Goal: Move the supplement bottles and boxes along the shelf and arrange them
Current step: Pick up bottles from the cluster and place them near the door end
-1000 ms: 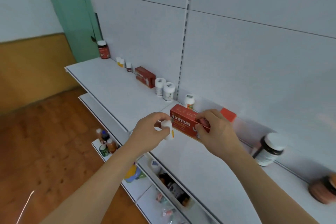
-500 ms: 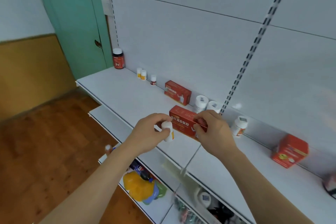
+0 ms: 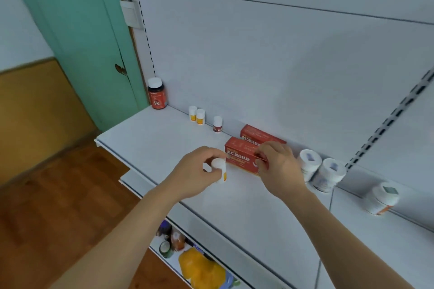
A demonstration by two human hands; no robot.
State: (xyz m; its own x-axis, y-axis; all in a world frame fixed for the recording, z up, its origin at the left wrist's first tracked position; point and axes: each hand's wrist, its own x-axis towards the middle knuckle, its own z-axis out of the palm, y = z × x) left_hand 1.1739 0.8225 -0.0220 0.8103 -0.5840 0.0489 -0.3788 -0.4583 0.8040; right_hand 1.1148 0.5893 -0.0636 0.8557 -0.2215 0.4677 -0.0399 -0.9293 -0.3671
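1. Left hand (image 3: 196,171): fingers curled round small white bottle (image 3: 219,169), above white shelf (image 3: 150,145).
2. Right hand (image 3: 278,166): pinching right end of red box (image 3: 240,155), just before second red box (image 3: 258,135) at back wall.

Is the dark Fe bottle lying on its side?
No, the Fe bottle stands upright with its white cap on top, at the shelf's far left end.

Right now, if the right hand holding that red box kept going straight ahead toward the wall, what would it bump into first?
Most likely the second red box standing against the back panel. The right hand holds the front red box just ahead of it, so that box would meet it first. From one view, the gap between them is hard to judge.
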